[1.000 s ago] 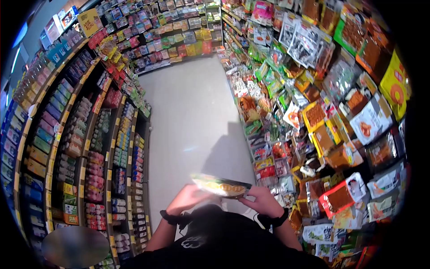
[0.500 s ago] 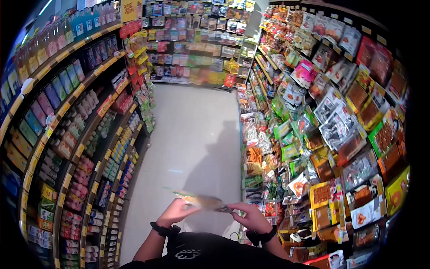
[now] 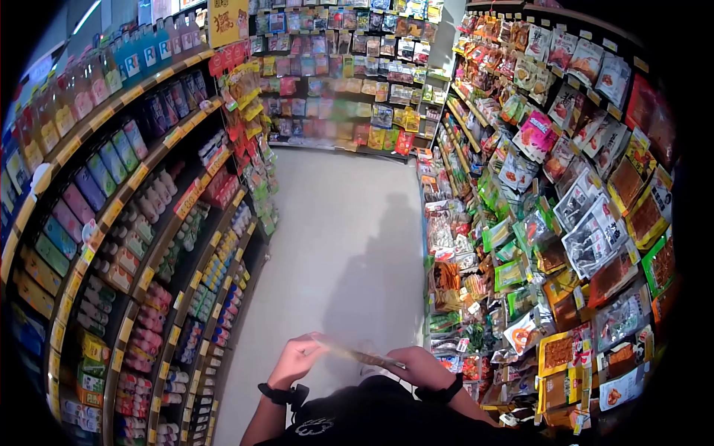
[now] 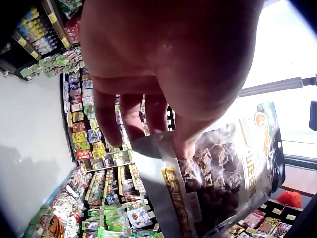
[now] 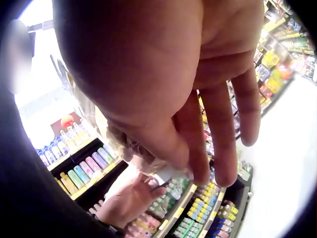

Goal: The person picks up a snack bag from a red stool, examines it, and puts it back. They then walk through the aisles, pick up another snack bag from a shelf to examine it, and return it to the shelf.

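In the head view a flat food packet (image 3: 358, 357) is seen almost edge-on, between the two hands. My left hand (image 3: 297, 361) pinches one end and my right hand (image 3: 421, 369) pinches the other. The left wrist view shows the packet (image 4: 213, 181) with dark brown chunks behind a clear window, and the left thumb pressed on its pale edge below the palm (image 4: 168, 64). In the right wrist view, the right thumb is at the packet (image 5: 126, 144), while other fingers of that hand (image 5: 173, 79) extend; the left hand (image 5: 130, 196) is beyond.
Shelves of bottles and cartons (image 3: 111, 197) line the left side. Hanging food packets (image 3: 587, 238) cover the right side, and a rack of small packs (image 3: 335, 74) stands at the far end. Pale floor (image 3: 327, 223) runs between them.
The head view has tilted up and turned, bringing more upper shelving into view. The packet has turned from showing its printed face to lying nearly edge-on, still held by both hands.
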The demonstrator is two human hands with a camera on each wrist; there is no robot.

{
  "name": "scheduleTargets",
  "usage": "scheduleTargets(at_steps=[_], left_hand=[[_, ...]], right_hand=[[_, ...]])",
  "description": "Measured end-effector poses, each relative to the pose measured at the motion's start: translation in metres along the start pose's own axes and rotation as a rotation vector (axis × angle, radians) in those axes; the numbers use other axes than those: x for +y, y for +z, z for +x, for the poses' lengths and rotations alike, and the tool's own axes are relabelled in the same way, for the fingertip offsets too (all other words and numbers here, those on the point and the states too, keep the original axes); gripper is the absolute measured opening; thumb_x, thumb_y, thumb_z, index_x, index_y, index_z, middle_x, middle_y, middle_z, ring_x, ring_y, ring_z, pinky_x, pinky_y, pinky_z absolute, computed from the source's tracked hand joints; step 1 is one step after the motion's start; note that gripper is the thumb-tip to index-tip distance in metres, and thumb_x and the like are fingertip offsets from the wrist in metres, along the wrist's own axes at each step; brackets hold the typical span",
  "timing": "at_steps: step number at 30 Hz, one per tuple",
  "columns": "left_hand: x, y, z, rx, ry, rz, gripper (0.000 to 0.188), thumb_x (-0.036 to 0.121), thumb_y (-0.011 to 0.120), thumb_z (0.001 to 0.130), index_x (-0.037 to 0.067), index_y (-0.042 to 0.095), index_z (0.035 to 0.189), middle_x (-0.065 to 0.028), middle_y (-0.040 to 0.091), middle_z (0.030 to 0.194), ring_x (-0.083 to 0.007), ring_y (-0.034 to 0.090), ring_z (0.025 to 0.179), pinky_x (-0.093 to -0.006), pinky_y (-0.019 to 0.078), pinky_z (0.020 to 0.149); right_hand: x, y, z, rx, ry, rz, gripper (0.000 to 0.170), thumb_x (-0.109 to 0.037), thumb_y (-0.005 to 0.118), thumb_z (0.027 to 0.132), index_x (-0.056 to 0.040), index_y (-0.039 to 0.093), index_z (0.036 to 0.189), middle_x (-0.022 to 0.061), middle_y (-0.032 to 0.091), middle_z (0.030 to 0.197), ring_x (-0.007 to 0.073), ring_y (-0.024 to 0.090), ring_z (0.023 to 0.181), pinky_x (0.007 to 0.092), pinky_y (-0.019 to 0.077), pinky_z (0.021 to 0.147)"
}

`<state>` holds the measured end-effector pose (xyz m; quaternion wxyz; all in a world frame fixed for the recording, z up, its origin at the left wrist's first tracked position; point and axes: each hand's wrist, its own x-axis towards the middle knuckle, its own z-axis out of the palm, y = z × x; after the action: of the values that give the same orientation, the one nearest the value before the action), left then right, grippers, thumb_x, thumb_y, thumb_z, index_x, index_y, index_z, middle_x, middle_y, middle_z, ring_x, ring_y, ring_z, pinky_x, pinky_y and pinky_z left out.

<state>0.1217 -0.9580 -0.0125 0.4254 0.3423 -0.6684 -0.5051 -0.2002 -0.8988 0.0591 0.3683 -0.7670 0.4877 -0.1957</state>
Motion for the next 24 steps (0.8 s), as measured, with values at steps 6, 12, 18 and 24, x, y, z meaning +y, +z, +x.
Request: scheduleTargets(at_steps=[6, 12, 18, 24], left_hand=[[-0.007, 0.0, 0.045, 0.003, -0.172, 0.078, 0.016, 0.01, 0.075, 0.1, 0.0, 0.08, 0.111, -0.0102, 0.078, 0.103, -0.0165, 0.068, 0.095, -0.0321, 0.0542, 0.085], [0.002, 0.014, 0.132, -0.107, -0.355, 0.092, 0.026, 0.018, 0.073, 0.103, 0.004, 0.077, 0.124, -0.0076, 0.078, 0.119, -0.0132, 0.068, 0.107, -0.0301, 0.0535, 0.095], [0.008, 0.03, 0.22, -0.142, -0.269, 0.155, 0.023, 0.016, 0.076, 0.1, 0.002, 0.079, 0.118, -0.0073, 0.081, 0.112, -0.0134, 0.072, 0.102, -0.0299, 0.0548, 0.092], [-0.01, 0.052, 0.284, -0.251, -0.266, 0.277, 0.025, 0.019, 0.08, 0.097, 0.003, 0.08, 0.116, -0.0068, 0.081, 0.115, -0.0175, 0.073, 0.107, -0.033, 0.0547, 0.097]], right_hand=[[0.048, -0.034, 0.041, 0.085, -0.076, -0.089, 0.014, -0.018, 0.068, 0.096, -0.0043, 0.071, 0.099, 0.019, 0.07, 0.089, 0.044, 0.067, 0.084, 0.0495, 0.0548, 0.077], [0.093, -0.079, 0.074, 0.104, -0.105, -0.087, 0.017, -0.019, 0.069, 0.096, -0.0037, 0.068, 0.09, 0.0183, 0.066, 0.084, 0.0424, 0.065, 0.081, 0.0479, 0.0531, 0.072], [0.136, -0.133, 0.108, 0.274, -0.107, 0.015, 0.014, -0.019, 0.07, 0.096, -0.0046, 0.07, 0.094, 0.0166, 0.068, 0.086, 0.0409, 0.066, 0.081, 0.0457, 0.0543, 0.072], [0.161, -0.201, 0.124, 0.312, -0.03, 0.121, 0.015, -0.014, 0.071, 0.096, -0.0043, 0.076, 0.107, 0.0145, 0.075, 0.093, 0.0343, 0.072, 0.084, 0.0386, 0.0574, 0.078]])
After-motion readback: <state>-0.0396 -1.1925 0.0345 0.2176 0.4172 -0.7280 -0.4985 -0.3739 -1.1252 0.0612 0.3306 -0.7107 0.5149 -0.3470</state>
